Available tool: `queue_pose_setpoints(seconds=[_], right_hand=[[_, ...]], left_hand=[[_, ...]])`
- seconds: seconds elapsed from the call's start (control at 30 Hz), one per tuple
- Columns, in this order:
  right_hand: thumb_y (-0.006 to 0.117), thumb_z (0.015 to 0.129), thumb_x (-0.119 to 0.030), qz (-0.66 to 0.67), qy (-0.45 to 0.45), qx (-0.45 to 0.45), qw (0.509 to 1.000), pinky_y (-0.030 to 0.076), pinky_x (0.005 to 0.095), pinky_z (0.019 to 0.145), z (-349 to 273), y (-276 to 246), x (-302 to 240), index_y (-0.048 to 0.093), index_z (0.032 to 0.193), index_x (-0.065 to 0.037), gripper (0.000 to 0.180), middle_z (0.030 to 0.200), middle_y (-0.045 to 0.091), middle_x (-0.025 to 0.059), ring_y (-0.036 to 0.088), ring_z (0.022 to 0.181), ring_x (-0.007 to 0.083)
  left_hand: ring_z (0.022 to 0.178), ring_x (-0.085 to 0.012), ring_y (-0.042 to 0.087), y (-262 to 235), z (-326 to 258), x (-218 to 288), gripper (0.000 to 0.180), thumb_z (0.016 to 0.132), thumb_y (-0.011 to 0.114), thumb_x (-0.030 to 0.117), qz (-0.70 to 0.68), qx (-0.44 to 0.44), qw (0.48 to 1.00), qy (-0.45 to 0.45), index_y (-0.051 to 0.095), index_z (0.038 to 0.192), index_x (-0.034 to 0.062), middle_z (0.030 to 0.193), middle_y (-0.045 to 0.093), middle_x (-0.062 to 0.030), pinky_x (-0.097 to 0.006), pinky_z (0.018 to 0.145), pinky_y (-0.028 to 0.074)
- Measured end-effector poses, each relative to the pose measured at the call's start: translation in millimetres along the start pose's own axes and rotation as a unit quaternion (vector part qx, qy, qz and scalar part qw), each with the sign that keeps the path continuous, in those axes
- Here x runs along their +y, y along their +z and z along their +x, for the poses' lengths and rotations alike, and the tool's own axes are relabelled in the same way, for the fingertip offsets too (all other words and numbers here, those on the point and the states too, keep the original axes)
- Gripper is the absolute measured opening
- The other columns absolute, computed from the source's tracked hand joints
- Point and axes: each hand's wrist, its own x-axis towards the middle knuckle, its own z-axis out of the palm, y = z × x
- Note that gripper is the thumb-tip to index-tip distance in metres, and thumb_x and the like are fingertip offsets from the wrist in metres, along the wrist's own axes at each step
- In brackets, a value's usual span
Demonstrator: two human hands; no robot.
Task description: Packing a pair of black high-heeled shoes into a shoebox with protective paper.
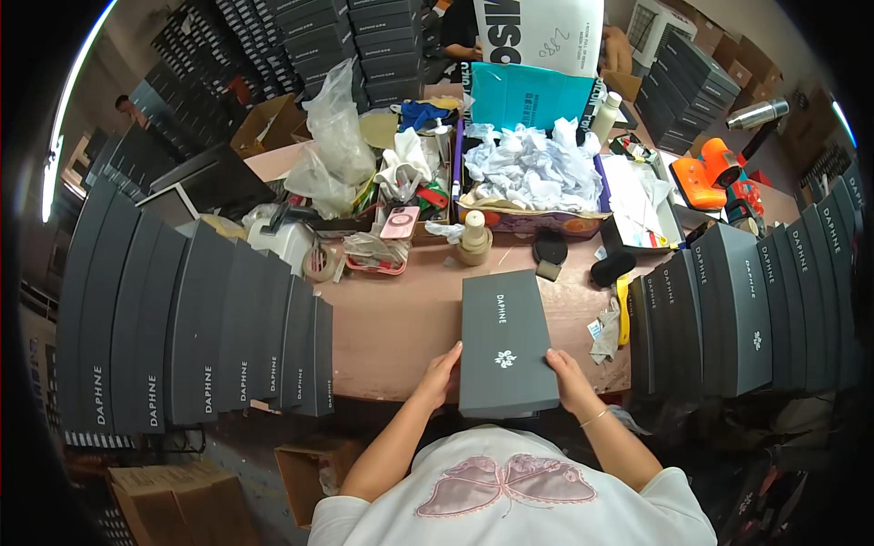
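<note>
A closed dark grey shoebox (506, 341) with pale print on its lid lies at the front edge of the table, its near end close to my body. My left hand (442, 373) grips its left side, fingers mostly hidden along the wall. On the opposite side my right hand (569, 378) holds the box, thumb at the lid's edge. Beyond the box stand a beige bottle (474, 238) with a white cap and a round black pad (550, 247). What is inside the box cannot be seen.
Tall stacks of matching boxes flank me, a left stack (191, 318) and a right stack (751, 309). Across the back sit a carton of crumpled white paper (533, 168), a tape dispenser (282, 244), a pink phone (400, 223) and an orange tool (706, 173). A yellow-handled tool (624, 309) lies right.
</note>
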Motion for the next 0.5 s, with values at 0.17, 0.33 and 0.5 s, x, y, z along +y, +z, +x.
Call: queue_pose_setpoints(seconds=[0.17,0.33,0.5], right_hand=[[0.068,0.084,-0.031,-0.350,-0.086,-0.236,0.902,0.049,0.0319,0.081,-20,112,16,0.049,0.121,0.002,0.053,0.105,0.059,0.0144,0.060,0.093,0.0227],[0.074,0.075,-0.026,-0.532,-0.315,-0.041,0.785,0.041,0.0429,0.095,-10,86,42,0.046,0.127,-0.001,0.065,0.123,0.050,0.0220,0.049,0.113,0.0390],[0.076,0.071,-0.024,-0.649,-0.173,0.192,0.715,0.042,0.0490,0.089,-2,20,69,0.045,0.124,-0.007,0.065,0.122,0.047,0.0211,0.048,0.110,0.0392]], left_hand=[[0.117,-0.0213,0.048,-71,-6,26,0.066,0.088,0.058,0.050,0.001,0.125,0.985,0.116,0.043,0.132,0.0037,0.130,0.049,-0.0132,-0.036,0.096,0.040],[0.120,-0.0275,0.048,-152,-9,44,0.057,0.089,0.063,0.023,0.180,0.276,0.925,0.187,0.039,0.135,-0.0010,0.133,0.047,-0.0212,-0.035,0.099,0.039],[0.099,-0.0228,0.060,-148,2,13,0.039,0.084,0.067,0.013,0.314,0.157,0.879,0.324,0.055,0.119,-0.0002,0.107,0.062,-0.0143,-0.033,0.087,0.047]])
